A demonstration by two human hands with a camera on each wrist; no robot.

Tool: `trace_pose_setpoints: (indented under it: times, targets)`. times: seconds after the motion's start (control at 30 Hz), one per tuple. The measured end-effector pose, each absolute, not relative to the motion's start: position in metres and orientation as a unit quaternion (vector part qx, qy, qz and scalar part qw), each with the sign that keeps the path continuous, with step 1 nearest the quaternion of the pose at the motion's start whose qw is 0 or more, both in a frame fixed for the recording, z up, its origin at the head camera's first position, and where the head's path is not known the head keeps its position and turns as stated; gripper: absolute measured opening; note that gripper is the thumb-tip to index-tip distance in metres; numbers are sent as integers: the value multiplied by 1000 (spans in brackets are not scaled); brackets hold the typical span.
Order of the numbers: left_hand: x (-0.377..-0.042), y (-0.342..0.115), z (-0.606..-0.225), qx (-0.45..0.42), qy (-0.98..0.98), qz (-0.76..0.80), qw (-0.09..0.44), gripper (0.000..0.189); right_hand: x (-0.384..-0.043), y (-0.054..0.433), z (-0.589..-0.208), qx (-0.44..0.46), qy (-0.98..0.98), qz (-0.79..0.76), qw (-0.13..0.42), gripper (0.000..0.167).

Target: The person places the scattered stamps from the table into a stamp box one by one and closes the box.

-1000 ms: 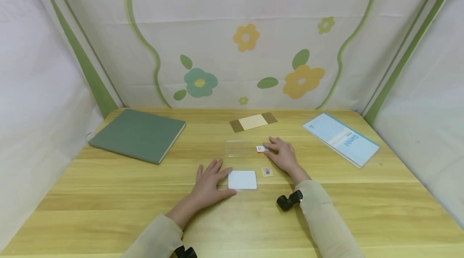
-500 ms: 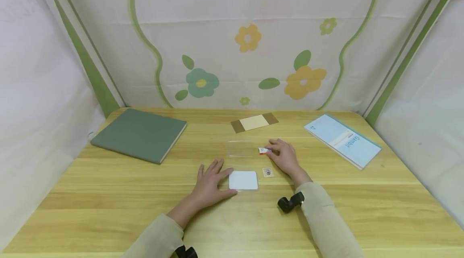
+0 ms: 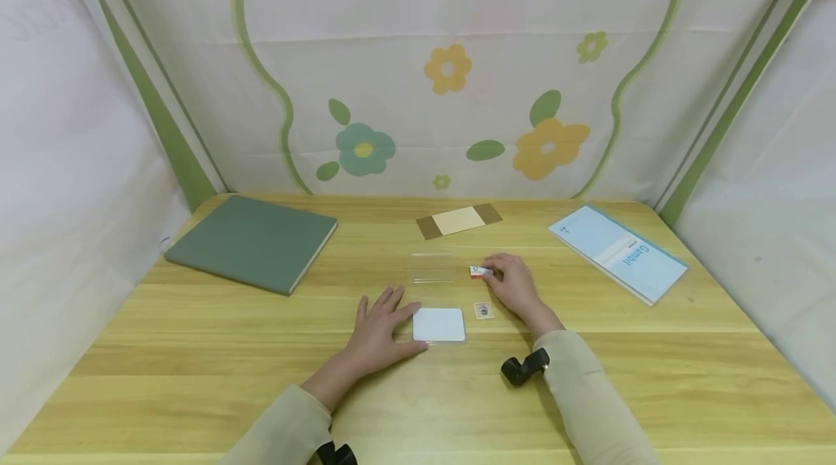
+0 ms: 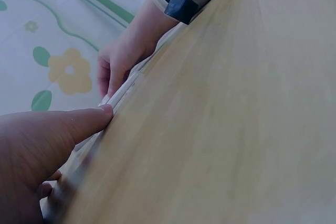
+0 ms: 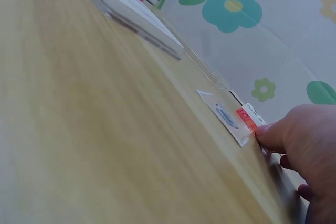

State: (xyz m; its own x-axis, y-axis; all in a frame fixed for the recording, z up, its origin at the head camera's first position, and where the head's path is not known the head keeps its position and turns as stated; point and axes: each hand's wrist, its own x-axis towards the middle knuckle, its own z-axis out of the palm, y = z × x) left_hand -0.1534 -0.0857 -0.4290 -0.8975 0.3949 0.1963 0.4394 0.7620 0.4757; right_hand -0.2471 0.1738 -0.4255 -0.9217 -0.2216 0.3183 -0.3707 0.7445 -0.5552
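Pale cloth printed with flowers hangs behind a light wooden table. On this table, the left hand lies with fingers spread wide; its thumb and forefinger touch the near and far edges of a white block, which has a clear rim around it. The right hand pinches a small red-and-white piece between thumb and finger, just beyond the block and to its right. Nearer to the person, a small printed square lies flat beside the block. Behind the block is a clear plastic piece, hard to see on the wood. Farther back rests a brown strip with cream middle. More outward, a green book lies at left, and a light-blue booklet marked "Gambit" at right.
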Motion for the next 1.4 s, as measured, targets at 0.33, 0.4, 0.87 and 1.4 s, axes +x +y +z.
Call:
trace_pose_setpoints:
  times: [0.33, 0.4, 0.87, 1.4]
  targets:
    - [-153, -86, -429, -230, -934, -267, 53, 64, -246, 174, -426, 162, -927, 317, 120, 14]
    - [-153, -86, -429, -230, -934, -267, 52, 65, -247, 175, -427, 164, -928, 317, 112, 20]
    - [-153, -87, -428, -224, -937, -263, 43, 65, -245, 178, -427, 183, -922, 332, 83, 24]
    - [-153, -86, -427, -225, -939, -257, 39, 65, -244, 175, -427, 175, -926, 323, 92, 14]
